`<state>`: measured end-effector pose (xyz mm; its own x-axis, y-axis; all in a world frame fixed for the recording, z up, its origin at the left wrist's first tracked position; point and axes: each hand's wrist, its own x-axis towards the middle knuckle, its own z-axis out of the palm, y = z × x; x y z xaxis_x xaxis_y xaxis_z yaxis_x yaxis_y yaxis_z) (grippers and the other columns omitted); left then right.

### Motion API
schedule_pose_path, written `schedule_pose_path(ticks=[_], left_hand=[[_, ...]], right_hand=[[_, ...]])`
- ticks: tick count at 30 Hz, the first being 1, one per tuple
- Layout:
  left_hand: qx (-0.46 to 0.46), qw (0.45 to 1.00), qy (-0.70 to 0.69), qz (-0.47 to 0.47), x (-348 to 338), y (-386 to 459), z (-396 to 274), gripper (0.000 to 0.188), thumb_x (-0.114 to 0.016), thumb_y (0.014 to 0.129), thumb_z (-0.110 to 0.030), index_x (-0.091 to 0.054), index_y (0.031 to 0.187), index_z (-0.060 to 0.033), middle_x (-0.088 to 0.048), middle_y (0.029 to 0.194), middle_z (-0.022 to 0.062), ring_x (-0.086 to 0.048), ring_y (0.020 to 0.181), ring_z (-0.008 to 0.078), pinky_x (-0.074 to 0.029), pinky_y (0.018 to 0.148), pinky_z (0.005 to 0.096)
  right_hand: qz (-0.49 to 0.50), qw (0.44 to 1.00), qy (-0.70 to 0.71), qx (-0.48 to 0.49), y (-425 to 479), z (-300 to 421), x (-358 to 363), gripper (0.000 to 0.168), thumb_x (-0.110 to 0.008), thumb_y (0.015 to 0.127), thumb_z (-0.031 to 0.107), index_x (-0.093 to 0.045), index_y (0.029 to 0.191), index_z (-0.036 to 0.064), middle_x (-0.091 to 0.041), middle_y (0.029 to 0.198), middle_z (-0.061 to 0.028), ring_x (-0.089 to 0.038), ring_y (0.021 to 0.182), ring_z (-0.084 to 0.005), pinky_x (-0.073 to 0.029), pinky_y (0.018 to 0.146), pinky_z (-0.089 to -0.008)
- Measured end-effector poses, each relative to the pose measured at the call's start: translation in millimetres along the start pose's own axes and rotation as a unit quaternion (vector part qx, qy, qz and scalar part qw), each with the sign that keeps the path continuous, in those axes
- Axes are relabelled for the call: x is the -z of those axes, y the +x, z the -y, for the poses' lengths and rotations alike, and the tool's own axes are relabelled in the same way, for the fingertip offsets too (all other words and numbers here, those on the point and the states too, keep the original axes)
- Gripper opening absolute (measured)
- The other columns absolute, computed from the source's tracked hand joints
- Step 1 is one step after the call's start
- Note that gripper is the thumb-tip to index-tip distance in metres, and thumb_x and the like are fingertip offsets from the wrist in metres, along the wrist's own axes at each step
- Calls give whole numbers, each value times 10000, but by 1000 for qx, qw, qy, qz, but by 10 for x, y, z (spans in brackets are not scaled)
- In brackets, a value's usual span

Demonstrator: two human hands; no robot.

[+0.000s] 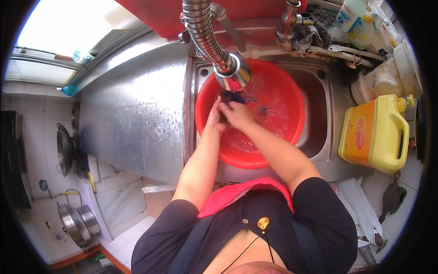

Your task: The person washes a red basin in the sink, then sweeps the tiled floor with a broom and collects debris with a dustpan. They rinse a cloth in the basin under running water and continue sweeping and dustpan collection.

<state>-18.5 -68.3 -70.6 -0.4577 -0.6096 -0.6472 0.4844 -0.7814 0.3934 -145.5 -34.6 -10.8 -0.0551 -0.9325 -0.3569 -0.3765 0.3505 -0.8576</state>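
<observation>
My left hand (214,115) and my right hand (240,116) meet over a red plastic basin (295,137), just below a chrome faucet head (236,77). A dark purple item (235,97), blurred and partly covered, shows at my right fingers, which are closed around part of it. My left hand lies against the right with its fingers fairly straight, and its grip is unclear. Rippling water (273,120) covers the basin's floor, where a small dark patch shows. The basin sits over a stainless steel sink (316,133).
A steel counter (137,120) extends left of the sink. On the right stands a yellow pump jug (386,133), with plastic bottles (352,17) and white pipes (345,51) behind it. The flexible metal faucet hose (202,27) hangs over the basin. A wok (64,149) is at far left.
</observation>
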Motion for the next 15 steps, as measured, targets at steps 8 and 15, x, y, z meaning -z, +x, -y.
schedule_pose_path(ticks=[8,15], left_hand=[[-90,993,42,-63,-258,43,421,413,-514,893,-385,-540,1138,-55,-588,1129,110,-572,1025,277,-443,924,423],[39,992,39,-109,-230,-147,148,576,-564,822,-513,-504,1220,-101,-421,1344,157,-416,1189,436,-305,918,685]], right_hand=[[-83,970,-213,-77,336,-373,506,351,-487,857,483,-657,938,187,-640,966,-113,-595,941,-320,-473,783,-443],[-45,995,65,-63,289,-700,30,410,-577,839,441,-649,1010,75,-647,983,-176,-614,929,-325,-461,820,-390]])
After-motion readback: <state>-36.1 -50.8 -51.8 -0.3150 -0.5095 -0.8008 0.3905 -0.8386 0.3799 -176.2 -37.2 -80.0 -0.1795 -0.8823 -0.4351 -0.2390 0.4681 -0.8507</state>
